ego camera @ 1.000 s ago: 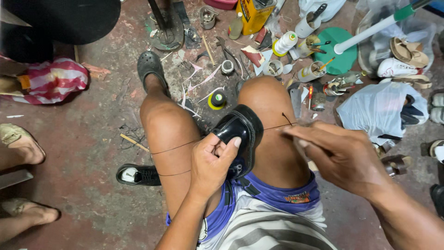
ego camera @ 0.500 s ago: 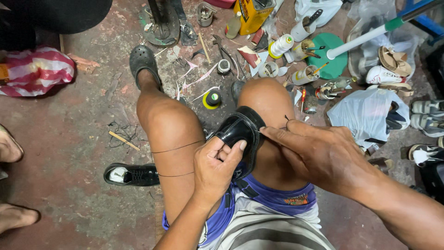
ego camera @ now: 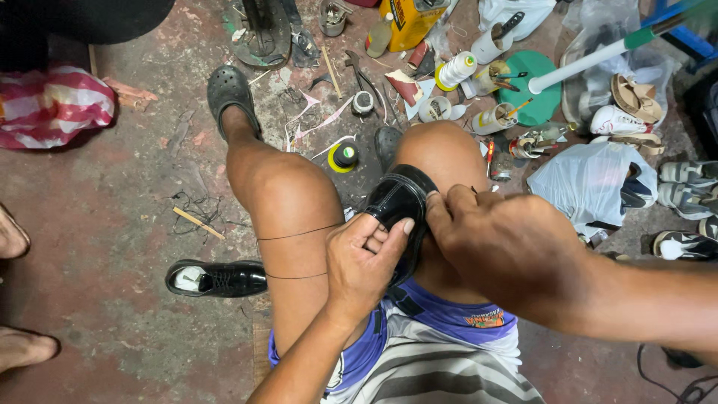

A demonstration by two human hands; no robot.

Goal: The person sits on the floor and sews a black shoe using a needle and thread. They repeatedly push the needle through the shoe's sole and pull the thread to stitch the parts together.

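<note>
Tools strewn over stained concrete floor

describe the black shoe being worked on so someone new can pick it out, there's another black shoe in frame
Start at the seated person's two bare knees in the middle of the view. Between them, against the right knee, sits a glossy black dress shoe, gripped by the left hand and pinched at its edge by the right hand. The other black shoe lies alone on the floor, laced, untouched.

yellow canister, top centre.
</note>
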